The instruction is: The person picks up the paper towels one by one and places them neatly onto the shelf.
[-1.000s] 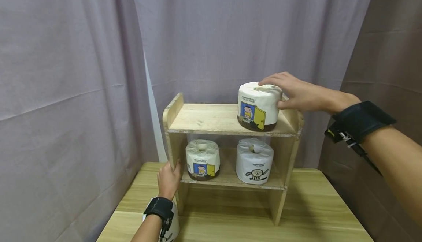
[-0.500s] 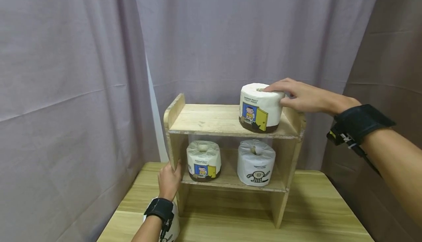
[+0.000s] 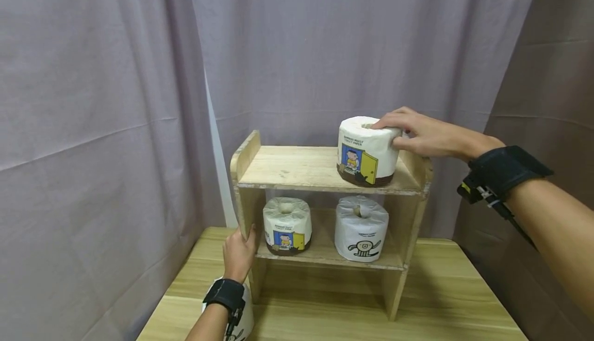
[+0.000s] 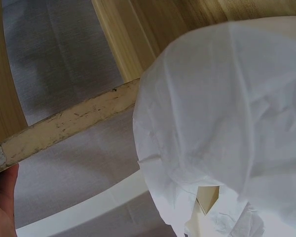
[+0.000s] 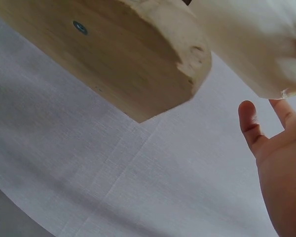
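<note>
At the right end of the top shelf, a wrapped toilet paper roll (image 3: pixel 364 147) with a cartoon and a yellow door stands upright. My right hand (image 3: pixel 424 132) grips it, fingers over the top at the core hole and thumb against its right side. The right wrist view shows part of this hand beside the pale wrapper. My left hand (image 3: pixel 238 253) holds the left side panel of the small wooden shelf (image 3: pixel 297 168) at middle-board height; in the left wrist view only a bit of it shows at the panel's edge (image 4: pixel 69 121).
On the middle board stand a second cartoon roll (image 3: pixel 286 226) at left and a white roll with a dog-like figure (image 3: pixel 362 230) at right. Another white roll (image 3: pixel 246 310), partly behind my left wrist, stands on the wooden table (image 3: pixel 445 299). Grey curtains (image 3: pixel 325 47) hang behind.
My right hand's fingers have come down onto the roll's top at its core hole, and the thumb sits against its side. The left hand keeps its place.
</note>
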Available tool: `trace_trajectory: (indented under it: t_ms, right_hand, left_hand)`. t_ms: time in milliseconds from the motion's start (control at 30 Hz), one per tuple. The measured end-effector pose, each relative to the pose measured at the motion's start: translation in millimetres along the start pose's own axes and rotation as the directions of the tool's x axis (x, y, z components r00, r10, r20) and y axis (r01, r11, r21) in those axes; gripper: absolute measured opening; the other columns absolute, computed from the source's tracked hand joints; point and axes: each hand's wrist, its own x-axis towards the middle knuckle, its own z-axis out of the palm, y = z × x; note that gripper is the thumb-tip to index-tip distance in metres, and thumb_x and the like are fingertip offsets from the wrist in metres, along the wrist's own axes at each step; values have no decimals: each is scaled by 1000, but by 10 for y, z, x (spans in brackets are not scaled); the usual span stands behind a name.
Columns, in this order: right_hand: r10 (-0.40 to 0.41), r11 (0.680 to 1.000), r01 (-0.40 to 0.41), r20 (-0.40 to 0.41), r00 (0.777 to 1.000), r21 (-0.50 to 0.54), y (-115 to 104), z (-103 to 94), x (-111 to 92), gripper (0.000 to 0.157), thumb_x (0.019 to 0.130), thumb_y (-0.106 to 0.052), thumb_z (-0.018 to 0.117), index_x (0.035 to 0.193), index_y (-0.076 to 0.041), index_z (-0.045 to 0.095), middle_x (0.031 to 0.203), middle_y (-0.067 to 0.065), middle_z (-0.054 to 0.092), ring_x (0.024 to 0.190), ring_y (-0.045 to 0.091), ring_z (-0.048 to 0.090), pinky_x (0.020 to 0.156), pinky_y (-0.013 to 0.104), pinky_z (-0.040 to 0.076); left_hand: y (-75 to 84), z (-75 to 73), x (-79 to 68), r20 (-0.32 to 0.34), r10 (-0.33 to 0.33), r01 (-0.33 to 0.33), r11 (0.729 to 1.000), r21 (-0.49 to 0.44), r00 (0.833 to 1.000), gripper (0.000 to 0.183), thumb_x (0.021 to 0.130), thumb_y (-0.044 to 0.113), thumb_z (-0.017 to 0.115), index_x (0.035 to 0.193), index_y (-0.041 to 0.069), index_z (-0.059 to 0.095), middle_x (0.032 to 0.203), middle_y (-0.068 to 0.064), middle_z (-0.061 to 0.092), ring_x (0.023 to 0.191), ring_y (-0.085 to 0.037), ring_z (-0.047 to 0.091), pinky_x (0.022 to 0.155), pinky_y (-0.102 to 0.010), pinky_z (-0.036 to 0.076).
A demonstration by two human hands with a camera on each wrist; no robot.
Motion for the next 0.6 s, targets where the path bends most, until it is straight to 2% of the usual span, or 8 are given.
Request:
trace_trajectory:
  t_ms: [300, 500, 600]
  right_hand:
    - [28, 999, -29, 27, 999, 38, -17, -55, -48, 42, 93, -8, 54, 133, -19, 58, 137, 3, 50, 121, 24, 32, 88, 51, 32]
    - [13, 999, -14, 26, 1000, 43, -9, -74, -50, 39, 93, -9, 57, 132, -15, 59, 135, 5, 51, 118, 23, 33, 92, 53, 30]
    - [34, 999, -35, 22, 999, 31, -18, -77, -57, 40, 93, -11, 59, 132, -15, 59, 136, 8, 49, 118, 26, 33, 91, 54, 28]
  left_hand:
    - [9, 38, -11, 4, 3, -3, 1000, 7, 1000, 25, 91, 30, 65, 79, 8, 64, 73, -16, 69, 67, -42, 65, 56, -55, 45]
    - [-13, 50, -7, 6, -17, 17, 1000, 0, 1000, 26, 91, 31, 66, 75, 10, 62, 70, -15, 67, 65, -42, 64, 55, -55, 44]
    - [-26, 58, -17, 7, -28, 28, 1000, -1, 1000, 26, 91, 31, 65, 74, 11, 61, 69, -15, 67, 65, -42, 64, 55, -54, 44]
